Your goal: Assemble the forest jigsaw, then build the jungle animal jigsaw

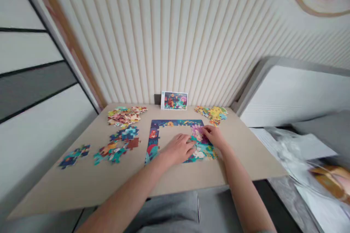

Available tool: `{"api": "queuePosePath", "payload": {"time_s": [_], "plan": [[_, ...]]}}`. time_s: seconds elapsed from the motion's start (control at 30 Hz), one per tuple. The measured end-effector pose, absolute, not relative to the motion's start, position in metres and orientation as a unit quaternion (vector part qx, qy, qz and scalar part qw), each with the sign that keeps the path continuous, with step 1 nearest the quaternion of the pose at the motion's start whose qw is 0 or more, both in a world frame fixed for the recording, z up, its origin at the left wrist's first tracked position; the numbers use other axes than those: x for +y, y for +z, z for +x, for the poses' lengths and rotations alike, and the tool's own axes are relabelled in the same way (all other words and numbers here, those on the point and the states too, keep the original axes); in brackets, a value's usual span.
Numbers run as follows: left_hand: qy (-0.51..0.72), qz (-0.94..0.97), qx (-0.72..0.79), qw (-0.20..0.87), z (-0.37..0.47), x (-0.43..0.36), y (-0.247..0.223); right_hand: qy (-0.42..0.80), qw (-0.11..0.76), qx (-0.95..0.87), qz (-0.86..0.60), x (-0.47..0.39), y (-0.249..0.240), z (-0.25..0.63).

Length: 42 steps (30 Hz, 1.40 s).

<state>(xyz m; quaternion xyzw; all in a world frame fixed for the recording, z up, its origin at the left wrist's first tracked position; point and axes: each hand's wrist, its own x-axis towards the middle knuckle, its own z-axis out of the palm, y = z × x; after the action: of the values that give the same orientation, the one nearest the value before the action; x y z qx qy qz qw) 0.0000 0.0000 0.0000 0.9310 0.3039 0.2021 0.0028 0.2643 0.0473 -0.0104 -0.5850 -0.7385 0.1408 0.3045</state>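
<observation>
A partly assembled jigsaw puzzle point(153, 140) lies on the table, with its dark blue border along the left and top and joined teal and pink pieces on the right. My left hand point(179, 148) rests flat over its bare middle, fingers a little apart, fingertips touching the teal pieces. At the pink section point(196, 131), my right hand point(215, 136) has its thumb and fingers drawn together on a puzzle piece, which they mostly hide. My right forearm covers part of the puzzle's right edge.
Loose pieces lie in a multicoloured pile point(124, 116) at the back left, blue and orange clusters point(116, 149), a small group point(73, 156) at far left, and a yellow pile point(214, 113) at the back right. A picture card point(175, 101) stands against the ribbed wall point(164, 36).
</observation>
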Motion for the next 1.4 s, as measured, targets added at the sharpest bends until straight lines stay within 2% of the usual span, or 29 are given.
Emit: {"api": "queuePosePath", "payload": {"time_s": [0.67,1.4], "plan": [[0.204,0.916,0.346,-0.004,0.036,-0.003,0.004,0.136,0.318,-0.731,-0.588,0.046,-0.008,0.261],[0.186,0.926,0.328,-0.002,0.031,0.004,0.006,0.17,0.304,-0.748,-0.565,0.046,-0.007,0.263]]}}
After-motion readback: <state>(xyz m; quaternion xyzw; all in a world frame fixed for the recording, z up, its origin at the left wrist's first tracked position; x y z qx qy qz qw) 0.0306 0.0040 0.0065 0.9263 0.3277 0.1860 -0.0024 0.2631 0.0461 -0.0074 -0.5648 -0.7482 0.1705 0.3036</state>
